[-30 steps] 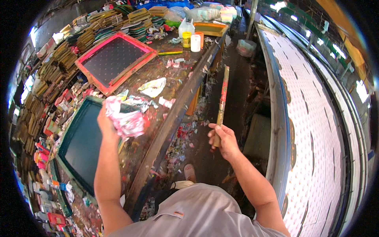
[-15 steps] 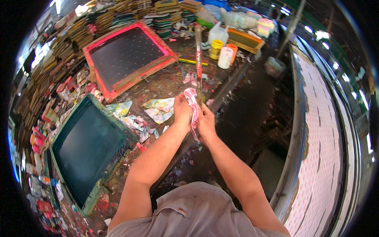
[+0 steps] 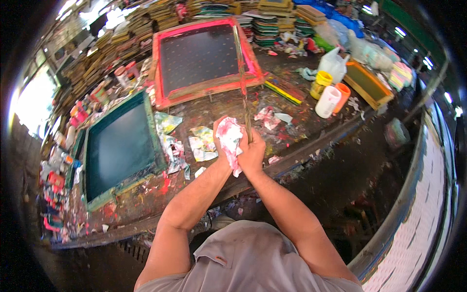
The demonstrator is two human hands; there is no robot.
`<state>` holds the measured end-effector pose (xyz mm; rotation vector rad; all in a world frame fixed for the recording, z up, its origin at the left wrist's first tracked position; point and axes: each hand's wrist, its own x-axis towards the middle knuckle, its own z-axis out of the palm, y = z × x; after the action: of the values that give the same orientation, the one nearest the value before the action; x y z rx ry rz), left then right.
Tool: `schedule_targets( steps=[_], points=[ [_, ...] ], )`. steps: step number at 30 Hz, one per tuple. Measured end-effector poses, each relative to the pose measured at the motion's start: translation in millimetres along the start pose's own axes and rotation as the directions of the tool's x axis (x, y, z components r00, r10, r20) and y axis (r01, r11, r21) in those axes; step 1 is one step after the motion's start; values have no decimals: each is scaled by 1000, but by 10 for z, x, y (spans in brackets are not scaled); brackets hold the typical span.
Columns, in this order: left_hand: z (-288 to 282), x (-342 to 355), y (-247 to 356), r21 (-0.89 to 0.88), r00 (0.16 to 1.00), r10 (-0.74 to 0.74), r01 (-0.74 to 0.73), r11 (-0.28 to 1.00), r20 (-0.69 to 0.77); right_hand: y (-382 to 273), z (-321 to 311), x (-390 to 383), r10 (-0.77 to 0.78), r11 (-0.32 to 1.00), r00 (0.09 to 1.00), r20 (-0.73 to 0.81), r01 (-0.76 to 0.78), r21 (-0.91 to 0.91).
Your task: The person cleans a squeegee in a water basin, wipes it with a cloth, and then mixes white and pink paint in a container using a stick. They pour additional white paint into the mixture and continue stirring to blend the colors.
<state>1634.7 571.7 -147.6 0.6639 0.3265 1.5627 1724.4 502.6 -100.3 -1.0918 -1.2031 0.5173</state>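
Note:
Both my hands are together in front of me, above the near edge of a paint-stained table (image 3: 292,131). My left hand (image 3: 219,146) is closed around a crumpled white rag (image 3: 229,134) with pink stains. Beside it, my right hand (image 3: 253,156) grips the lower end of a long, thin, paint-stained bar (image 3: 243,82), which points away from me. The rag lies against the right hand's fingers and hides part of both grips. Beyond the bar lies a pink-edged printing screen (image 3: 209,90); a green-framed screen (image 3: 154,131) is to the left.
Stained cloth scraps (image 3: 203,146) lie near my left hand. A white bottle (image 3: 328,102), a yellow jar (image 3: 321,85) and an orange container (image 3: 342,96) stand at right. Stacked frames (image 3: 265,30) line the back. A long pink-patterned printed surface (image 3: 418,204) runs along the right.
My view has turned to the right, so the table and screens sit differently in it. The rag has turned and bunched up, showing more of its white surface. Both hands keep their holds.

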Motion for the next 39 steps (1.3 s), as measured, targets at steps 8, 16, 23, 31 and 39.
schedule_targets(
  steps=[8, 16, 23, 31, 39],
  points=[
    [117, -278, 262, 201, 888, -178, 284, 938, -424, 566, 154, 293, 360, 920, 804, 474, -390, -38],
    [23, -46, 489, 16, 908, -177, 198, 980, -378, 91, 118, 209, 317, 721, 785, 532, 165, -673],
    [49, 391, 444, 382, 887, -90, 284, 880, -452, -70, 155, 198, 319, 690, 725, 611, 264, -674],
    [-119, 764, 720, 395, 899, 57, 133, 909, -434, 116, -8, -36, 227, 959, 673, 704, -30, -282],
    [-230, 1023, 1033, 577, 931, 113, 118, 808, -348, 4, -557, -509, 316, 946, 571, 758, -247, -208]
  ],
)
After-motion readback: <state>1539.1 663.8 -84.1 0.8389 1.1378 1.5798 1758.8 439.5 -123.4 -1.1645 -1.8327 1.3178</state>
